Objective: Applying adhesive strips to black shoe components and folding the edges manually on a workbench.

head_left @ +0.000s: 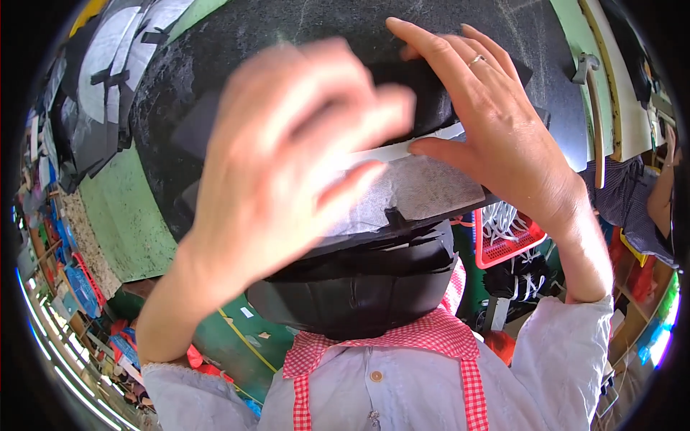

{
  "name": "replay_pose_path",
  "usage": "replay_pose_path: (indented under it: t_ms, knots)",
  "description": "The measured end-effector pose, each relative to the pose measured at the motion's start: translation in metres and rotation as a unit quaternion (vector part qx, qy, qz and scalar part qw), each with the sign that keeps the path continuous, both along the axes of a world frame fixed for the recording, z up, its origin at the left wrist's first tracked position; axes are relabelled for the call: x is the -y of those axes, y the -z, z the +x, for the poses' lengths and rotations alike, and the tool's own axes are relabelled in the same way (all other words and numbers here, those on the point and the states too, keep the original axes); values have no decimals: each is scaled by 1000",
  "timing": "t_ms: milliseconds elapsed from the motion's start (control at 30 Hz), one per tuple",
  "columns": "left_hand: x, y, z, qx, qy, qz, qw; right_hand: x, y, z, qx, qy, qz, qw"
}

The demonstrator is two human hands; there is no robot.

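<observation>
I'm judging this unfinished: grey panel [440,192] lying centre-frame.
Right hand [499,115] splaying, released, upper right; left hand [269,158] blurring, grip untellable.

Left hand [269,154] blurred — bright glare on grey sheet [438,192] — edges bent, dark.

Black mat [338,25] and hammer [595,108] on green table [129,215]

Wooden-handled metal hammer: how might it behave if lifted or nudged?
The hammer probably feels head-heavy, given its metal head. The wooden handle looks stiff; its end seems to overhang the green tabletop, so a nudge might swing it.
</observation>
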State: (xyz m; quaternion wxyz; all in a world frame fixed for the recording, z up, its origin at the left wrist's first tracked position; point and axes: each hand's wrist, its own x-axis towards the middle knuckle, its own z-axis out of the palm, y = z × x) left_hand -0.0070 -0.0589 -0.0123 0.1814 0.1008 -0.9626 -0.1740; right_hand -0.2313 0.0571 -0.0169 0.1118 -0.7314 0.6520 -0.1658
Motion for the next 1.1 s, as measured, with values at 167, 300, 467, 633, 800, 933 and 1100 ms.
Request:
replay_pose_path:
  t_ms: [167,300,467,633,800,933,1100]
  knots:
    - [18,6,-6,147,-59,141,977,2,7,-4,127,-24,66,989]
    - [25,1,-5,158,47,102,981,-6,7,-5,65,-66,-23,995]
    - [-24,17,-2,102,-39,6,994,-13,4,21,-53,-75,-95,991]
    - [-76,-3,14,240,-50,-167,955,-47,-24,35,-10,-102,45,994]
    - [-20,-25,59,216,-110,-42,969,-34,-32,37,50,-78,90,992]
    - [11,-19,73,113,-143,130,975,-8,-9,62,163,-52,47,984]
    - [26,-7,75,72,-179,365,911,6,15,69,296,-34,47,953]
